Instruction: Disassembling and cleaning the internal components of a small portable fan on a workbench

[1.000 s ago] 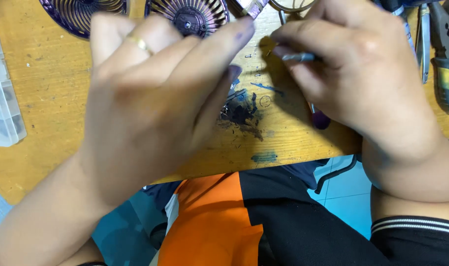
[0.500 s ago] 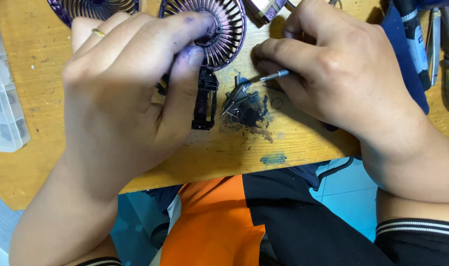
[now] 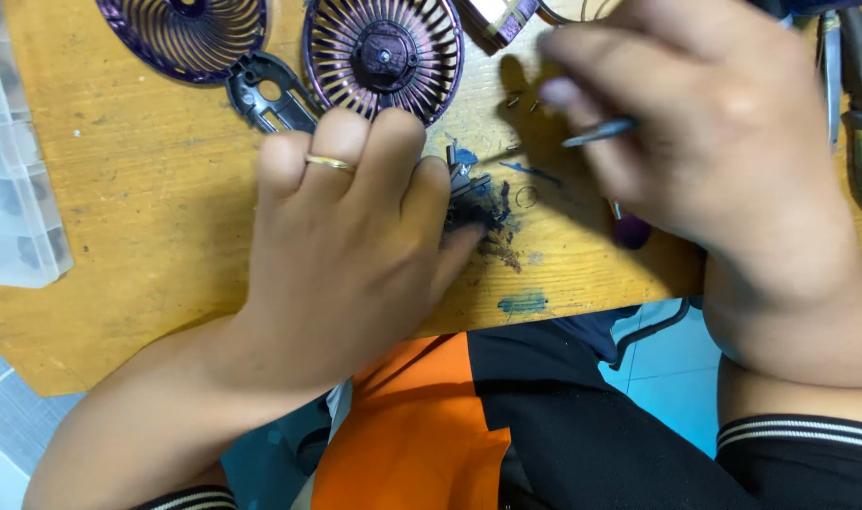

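Since the earlier frame, left hand dropped below purple fan grille, fingers curled over small dark parts on wooden table; right hand pinches thin metal tool; second grille upper left; clear box at left edge.

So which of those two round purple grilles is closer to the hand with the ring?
The right-hand purple grille, the one with a dark hub at its centre; the left hand has its fingertips at its lower rim. The other grille lies farther left.
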